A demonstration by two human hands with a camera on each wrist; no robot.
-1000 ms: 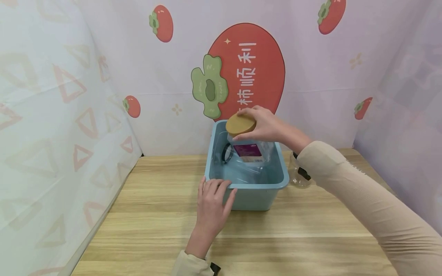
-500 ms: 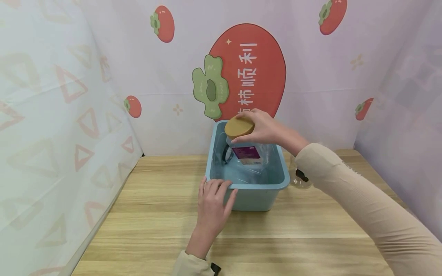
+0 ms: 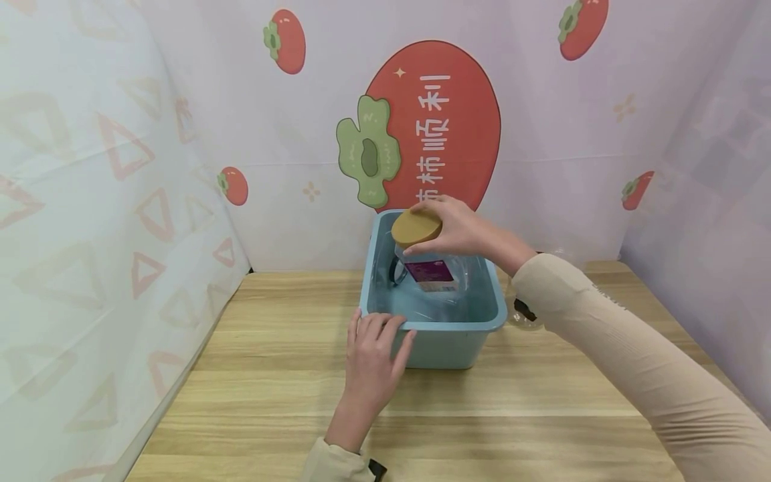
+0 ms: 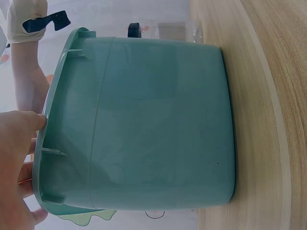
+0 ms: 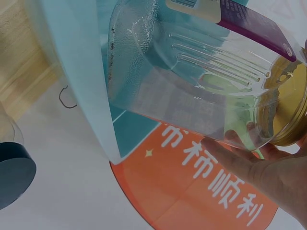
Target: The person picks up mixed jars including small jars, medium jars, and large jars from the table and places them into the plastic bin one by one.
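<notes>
A light-blue plastic basin (image 3: 446,349) stands on the table, its long side running away from me. My left hand (image 3: 375,355) grips its near left rim; the left wrist view has the thumb outside and the fingers over the edge. My right hand (image 3: 458,229) holds a clear plastic jar (image 5: 192,91) by its mustard-yellow lid (image 3: 415,226). The jar tilts down into the basin, its purple label (image 3: 430,270) facing up. Inside the basin, partly hidden behind it, is a black ring-shaped rim (image 3: 396,270) of a clear container.
To the basin's right, a clear jar (image 3: 527,318) stands on the wooden table (image 3: 271,375), partly behind the right sleeve; its dark lid (image 5: 17,172) shows in the right wrist view. A printed fabric backdrop (image 3: 289,134) rises behind and at both sides.
My right hand has lowered slightly, bringing the yellow-lidded jar a little deeper into the basin. My left hand keeps its place on the rim.
</notes>
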